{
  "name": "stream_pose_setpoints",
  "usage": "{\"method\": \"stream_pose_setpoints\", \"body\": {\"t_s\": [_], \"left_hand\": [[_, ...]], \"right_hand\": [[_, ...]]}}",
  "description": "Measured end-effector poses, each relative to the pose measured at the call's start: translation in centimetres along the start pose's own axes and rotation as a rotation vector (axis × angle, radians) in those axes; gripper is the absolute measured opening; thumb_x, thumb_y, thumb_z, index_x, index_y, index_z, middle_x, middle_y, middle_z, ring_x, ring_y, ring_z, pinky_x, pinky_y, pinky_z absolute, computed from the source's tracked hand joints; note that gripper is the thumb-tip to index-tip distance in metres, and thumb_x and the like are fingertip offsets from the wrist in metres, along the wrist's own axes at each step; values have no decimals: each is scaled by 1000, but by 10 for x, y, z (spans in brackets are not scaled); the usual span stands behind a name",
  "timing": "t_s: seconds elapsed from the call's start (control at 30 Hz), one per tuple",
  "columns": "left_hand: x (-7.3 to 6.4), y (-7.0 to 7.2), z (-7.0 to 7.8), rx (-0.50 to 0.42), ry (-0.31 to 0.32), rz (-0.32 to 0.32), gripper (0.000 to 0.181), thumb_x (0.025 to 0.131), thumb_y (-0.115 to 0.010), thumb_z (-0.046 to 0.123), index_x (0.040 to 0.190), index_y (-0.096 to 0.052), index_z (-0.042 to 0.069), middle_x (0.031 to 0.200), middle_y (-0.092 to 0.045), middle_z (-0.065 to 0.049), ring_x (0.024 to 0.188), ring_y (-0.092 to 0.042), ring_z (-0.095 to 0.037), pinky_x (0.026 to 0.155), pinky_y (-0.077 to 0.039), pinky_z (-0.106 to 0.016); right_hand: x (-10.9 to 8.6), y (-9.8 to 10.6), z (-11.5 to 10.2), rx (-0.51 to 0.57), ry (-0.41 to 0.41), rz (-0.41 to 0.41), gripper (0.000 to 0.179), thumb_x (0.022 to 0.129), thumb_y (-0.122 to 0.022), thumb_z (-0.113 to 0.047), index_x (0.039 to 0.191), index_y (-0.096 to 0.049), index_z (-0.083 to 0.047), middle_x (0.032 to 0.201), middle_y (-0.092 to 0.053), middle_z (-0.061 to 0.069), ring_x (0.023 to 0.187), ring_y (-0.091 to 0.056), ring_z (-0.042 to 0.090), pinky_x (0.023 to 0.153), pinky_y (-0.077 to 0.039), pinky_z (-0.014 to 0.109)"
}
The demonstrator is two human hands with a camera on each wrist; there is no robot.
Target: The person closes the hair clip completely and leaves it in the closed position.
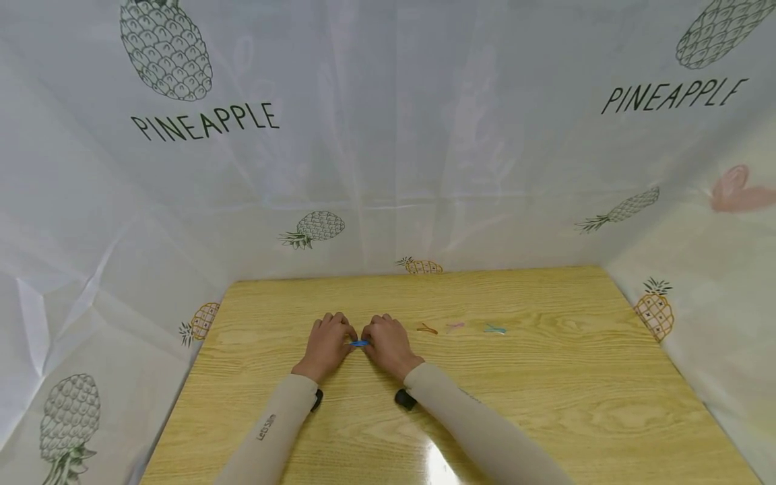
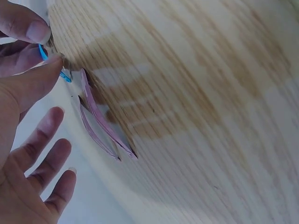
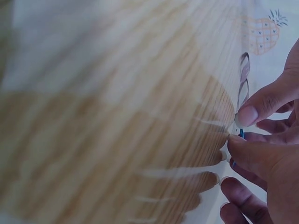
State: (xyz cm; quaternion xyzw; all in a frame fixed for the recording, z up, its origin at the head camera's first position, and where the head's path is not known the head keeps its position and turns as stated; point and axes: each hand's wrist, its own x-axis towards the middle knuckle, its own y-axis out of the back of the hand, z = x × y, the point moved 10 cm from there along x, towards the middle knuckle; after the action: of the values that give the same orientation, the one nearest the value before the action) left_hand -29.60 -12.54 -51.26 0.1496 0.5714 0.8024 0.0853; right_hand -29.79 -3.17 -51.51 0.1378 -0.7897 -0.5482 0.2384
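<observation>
On the left, a white sheet [image 1: 121, 222] printed with pineapples hangs beside the wooden worktop [image 1: 545, 384] and continues across the back. A person's left arm reaches in from the bottom edge in a pale sleeve [image 1: 273, 431], with a small black object [image 1: 317, 401] at the wrist. The left hand [image 1: 328, 345] has its grip closed in a pinch of thumb and finger on one end of a thin blue strip [image 1: 360, 343]. The strip is between the two hands, left of the worktop's middle; whether it touches the wood cannot be told. In the left wrist view, two curved pink lengths [image 2: 99, 114] lie on the wood near the fingers; whether they are joined is unclear. The right hand [image 1: 389, 343] pinches the strip's other end, its grip also closed. Further right, well apart from one another's touch, three small narrow pieces lie in a rough row: an orange-brown strip [image 1: 428, 329], a pink strip [image 1: 455, 327] and, farthest right, a teal strip [image 1: 495, 329].
</observation>
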Motion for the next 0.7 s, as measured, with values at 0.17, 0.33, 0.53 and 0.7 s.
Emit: {"method": "stream_pose_setpoints", "body": {"t_s": [0.17,0.33,0.53,0.7], "left_hand": [[1,0,2,36,-1,-1,10,84,-91,13,89,-82,16,105,-65,-4,99,-56,-26,90,-48,-48],[1,1,4,43,-8,9,10,85,-90,11,90,-82,15,105,-66,-4,98,-56,-27,89,-48,-48],[0,1,5,36,-22,21,10,85,-90,12,91,-82,15,105,-65,-5,98,-56,-27,88,-47,-48],[-3,7,11,29,-26,70,17,83,-92,15,97,-82,13,107,-66,-5,100,-58,-28,88,-48,-48]], "right_hand": [[0,1,1,-13,-9,2,8,91,-87,-24,92,-83,-17,90,-68,-3,82,-58,15,77,-51,30],[0,1,3,-10,-22,-6,11,89,-89,-25,95,-84,-17,93,-69,-2,86,-61,17,82,-53,34],[-1,-1,7,-21,-27,-22,13,90,-88,-26,99,-84,-18,97,-69,-3,89,-61,17,84,-52,33],[-8,13,14,28,-36,46,14,90,-87,-21,102,-83,-16,99,-71,-1,92,-63,19,85,-53,37]]}}
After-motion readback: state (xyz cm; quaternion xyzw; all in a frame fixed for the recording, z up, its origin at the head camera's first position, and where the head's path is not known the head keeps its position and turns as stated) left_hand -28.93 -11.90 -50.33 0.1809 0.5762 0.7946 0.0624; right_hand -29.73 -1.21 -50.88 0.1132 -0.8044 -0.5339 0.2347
